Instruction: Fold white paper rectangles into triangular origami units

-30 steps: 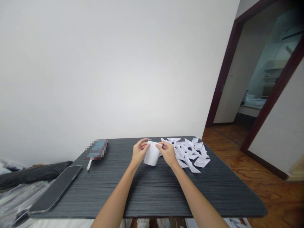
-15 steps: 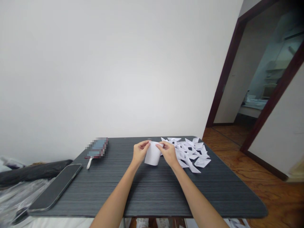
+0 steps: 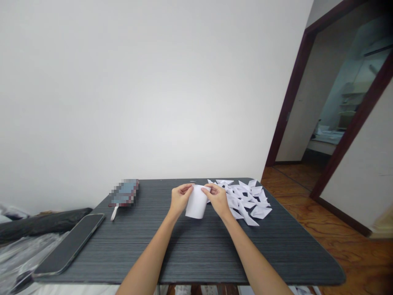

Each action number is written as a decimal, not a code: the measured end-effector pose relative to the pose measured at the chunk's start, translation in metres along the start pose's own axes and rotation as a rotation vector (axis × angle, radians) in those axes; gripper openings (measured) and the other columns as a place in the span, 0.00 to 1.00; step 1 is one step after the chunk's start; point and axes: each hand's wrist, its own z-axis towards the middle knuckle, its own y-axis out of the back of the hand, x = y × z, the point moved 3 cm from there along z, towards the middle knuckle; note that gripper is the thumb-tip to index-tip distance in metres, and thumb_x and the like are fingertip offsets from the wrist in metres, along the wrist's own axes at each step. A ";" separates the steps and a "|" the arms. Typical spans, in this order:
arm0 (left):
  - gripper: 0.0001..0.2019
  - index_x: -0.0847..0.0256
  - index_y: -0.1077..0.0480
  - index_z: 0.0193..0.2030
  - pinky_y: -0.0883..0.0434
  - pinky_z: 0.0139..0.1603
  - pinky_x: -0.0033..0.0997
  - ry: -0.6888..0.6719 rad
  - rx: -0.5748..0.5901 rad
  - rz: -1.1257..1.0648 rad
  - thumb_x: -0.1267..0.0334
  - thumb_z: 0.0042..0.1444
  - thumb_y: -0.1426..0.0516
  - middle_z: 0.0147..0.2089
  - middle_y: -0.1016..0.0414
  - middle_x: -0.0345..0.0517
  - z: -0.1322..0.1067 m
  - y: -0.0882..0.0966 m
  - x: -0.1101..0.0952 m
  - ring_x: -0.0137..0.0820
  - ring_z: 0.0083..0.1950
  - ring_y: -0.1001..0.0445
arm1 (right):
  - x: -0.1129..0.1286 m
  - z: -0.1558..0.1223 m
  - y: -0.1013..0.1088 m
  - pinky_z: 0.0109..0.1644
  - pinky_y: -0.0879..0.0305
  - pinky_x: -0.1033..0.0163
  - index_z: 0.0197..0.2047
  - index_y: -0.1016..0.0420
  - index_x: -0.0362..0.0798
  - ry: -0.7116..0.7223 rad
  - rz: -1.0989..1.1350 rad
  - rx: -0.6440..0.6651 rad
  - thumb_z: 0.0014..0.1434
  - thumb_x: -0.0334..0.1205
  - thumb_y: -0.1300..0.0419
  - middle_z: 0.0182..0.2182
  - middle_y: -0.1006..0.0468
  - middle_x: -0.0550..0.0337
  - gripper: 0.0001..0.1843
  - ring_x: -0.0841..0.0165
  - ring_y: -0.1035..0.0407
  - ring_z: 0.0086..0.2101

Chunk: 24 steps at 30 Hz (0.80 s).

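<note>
A white sheet of paper [image 3: 195,203] curls between both hands above the dark table [image 3: 190,246]. My left hand [image 3: 179,199] pinches its upper left edge with closed fingers. My right hand [image 3: 217,198] pinches the upper right edge the same way. The sheet's lower part hangs toward me, just over the tabletop. A pile of several folded white paper pieces [image 3: 245,198] lies on the table right beside my right hand.
A phone [image 3: 70,243] lies face up at the table's left front corner. A blurred flat object [image 3: 124,192] with a white cable sits at the back left. A dark long object [image 3: 43,225] lies left of the table. A doorway [image 3: 334,110] opens at the right.
The hands and sheet stay almost in place; the fingers shifted slightly along the paper's top edge. The view has tilted a little.
</note>
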 end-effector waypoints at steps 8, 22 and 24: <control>0.13 0.68 0.27 0.32 0.30 0.36 0.31 0.036 -0.018 0.005 0.60 0.40 0.41 0.34 0.25 0.53 0.003 0.007 -0.003 0.36 0.35 0.27 | -0.009 0.002 0.005 0.27 0.36 0.65 0.26 0.29 0.41 -0.239 0.150 0.014 0.39 0.43 0.38 0.18 0.27 0.60 0.13 0.71 0.33 0.20; 0.12 0.68 0.27 0.31 0.30 0.37 0.31 0.025 -0.030 0.001 0.62 0.41 0.41 0.34 0.25 0.52 0.004 0.009 -0.002 0.35 0.35 0.27 | -0.017 -0.004 -0.002 0.31 0.35 0.62 0.28 0.26 0.38 -0.400 0.221 0.176 0.37 0.44 0.36 0.21 0.24 0.55 0.17 0.68 0.31 0.22; 0.12 0.68 0.27 0.31 0.30 0.37 0.32 0.028 -0.030 0.002 0.61 0.41 0.41 0.34 0.25 0.52 0.004 0.010 -0.002 0.36 0.36 0.27 | -0.018 -0.004 -0.002 0.32 0.35 0.61 0.29 0.26 0.39 -0.401 0.217 0.173 0.38 0.45 0.36 0.22 0.24 0.55 0.18 0.67 0.31 0.23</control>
